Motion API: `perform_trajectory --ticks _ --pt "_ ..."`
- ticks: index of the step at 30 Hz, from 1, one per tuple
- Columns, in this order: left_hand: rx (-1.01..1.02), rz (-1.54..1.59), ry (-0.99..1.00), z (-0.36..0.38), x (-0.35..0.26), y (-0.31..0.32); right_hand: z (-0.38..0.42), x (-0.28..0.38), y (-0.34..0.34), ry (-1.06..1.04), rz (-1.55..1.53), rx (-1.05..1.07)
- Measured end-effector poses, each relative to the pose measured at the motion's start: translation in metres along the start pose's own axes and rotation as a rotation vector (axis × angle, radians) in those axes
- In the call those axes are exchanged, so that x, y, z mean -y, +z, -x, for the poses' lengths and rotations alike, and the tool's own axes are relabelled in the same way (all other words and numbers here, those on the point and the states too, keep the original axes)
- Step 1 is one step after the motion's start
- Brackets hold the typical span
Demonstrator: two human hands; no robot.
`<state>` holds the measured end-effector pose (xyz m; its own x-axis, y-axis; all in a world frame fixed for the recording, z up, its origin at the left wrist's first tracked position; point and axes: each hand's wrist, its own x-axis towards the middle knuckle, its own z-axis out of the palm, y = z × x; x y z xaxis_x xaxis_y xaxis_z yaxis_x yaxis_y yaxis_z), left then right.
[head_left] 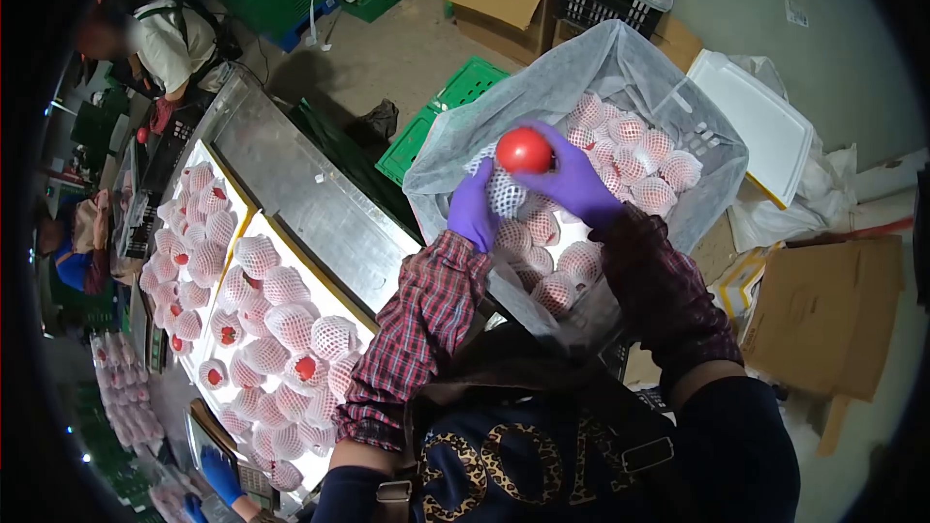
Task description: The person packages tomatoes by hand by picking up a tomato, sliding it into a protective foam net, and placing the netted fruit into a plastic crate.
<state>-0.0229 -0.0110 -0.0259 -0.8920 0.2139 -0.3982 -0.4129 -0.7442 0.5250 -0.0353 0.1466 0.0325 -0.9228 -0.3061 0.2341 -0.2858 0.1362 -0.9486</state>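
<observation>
In the head view, my right hand (578, 182), in a purple glove, grips a glossy round red tomato (524, 150) between thumb and fingers. Beside it, my left hand (473, 207), gloved the same way, is closed on a white foam net sleeve (506, 195) just under the tomato. Both hands are over a large crate lined with a grey fabric bag (455, 150). Inside the liner, net-wrapped fruits (652, 196) lie at the far right, and more wrapped fruits (555, 292) lie below my hands.
To the left, white foam boxes (254, 216) full of net-wrapped fruits stand by a metal table (291, 160). A green crate (426, 126), cardboard boxes (814, 315) and a white lid (751, 121) surround the lined crate. A person (179, 44) works upper left; another's blue-gloved hand (221, 475) shows lower left.
</observation>
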Motion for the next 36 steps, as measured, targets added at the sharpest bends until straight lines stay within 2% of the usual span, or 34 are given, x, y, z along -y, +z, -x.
perform_trajectory --ticks 3,6,7,9,11,14,15,18,21,24,27,30,31,33,34,36 --pt "-0.106 -0.211 0.209 0.007 -0.005 0.009 -0.006 -0.001 -0.007 0.423 -0.629 -0.134" --pt "0.006 -0.637 0.367 0.024 -0.008 0.029 -0.005 -0.019 -0.01 0.553 -0.852 -0.061" --pt "0.058 -0.528 0.327 0.029 -0.008 0.038 -0.005 -0.022 -0.009 0.578 -0.85 -0.08" --pt "0.078 -0.652 0.38 0.034 -0.003 0.044 -0.005 -0.027 -0.004 0.628 -0.848 -0.118" --pt "0.078 -0.752 0.456 0.035 0.0 0.047 0.001 -0.025 -0.003 0.524 -0.545 -0.133" --pt "0.064 -0.677 0.354 0.04 -0.011 0.05 0.002 -0.015 -0.01 0.475 -0.299 -0.091" --pt "0.103 -0.548 0.318 0.038 -0.012 0.048 0.001 -0.012 -0.012 0.478 -0.253 -0.067" --pt "0.169 -0.224 0.234 0.03 -0.013 0.042 0.0 -0.02 -0.005 0.48 -0.237 -0.169" --pt "0.135 -0.043 0.18 0.027 -0.013 0.039 0.002 -0.017 0.005 0.054 -0.048 -0.294" --pt "0.036 -0.068 0.126 0.017 -0.01 0.022 0.005 0.011 0.007 0.069 0.164 -0.142" --pt "0.013 -0.141 0.146 0.017 -0.009 0.022 0.004 0.006 0.006 0.043 0.082 -0.14" --pt "-0.085 -0.255 0.226 0.013 -0.007 0.02 0.001 -0.002 0.003 0.104 -0.201 -0.165" --pt "-0.099 -0.227 0.207 0.016 -0.009 0.024 0.0 -0.003 0.001 0.182 -0.209 -0.132" --pt "0.022 -0.34 0.264 0.022 -0.007 0.03 0.0 -0.005 -0.005 0.338 -0.224 -0.059" --pt "0.08 -0.396 0.292 0.026 -0.008 0.033 0.0 -0.008 -0.006 0.352 -0.219 -0.048" --pt "0.114 -0.298 0.215 0.032 -0.016 0.039 0.0 -0.017 -0.011 0.376 -0.208 -0.028"
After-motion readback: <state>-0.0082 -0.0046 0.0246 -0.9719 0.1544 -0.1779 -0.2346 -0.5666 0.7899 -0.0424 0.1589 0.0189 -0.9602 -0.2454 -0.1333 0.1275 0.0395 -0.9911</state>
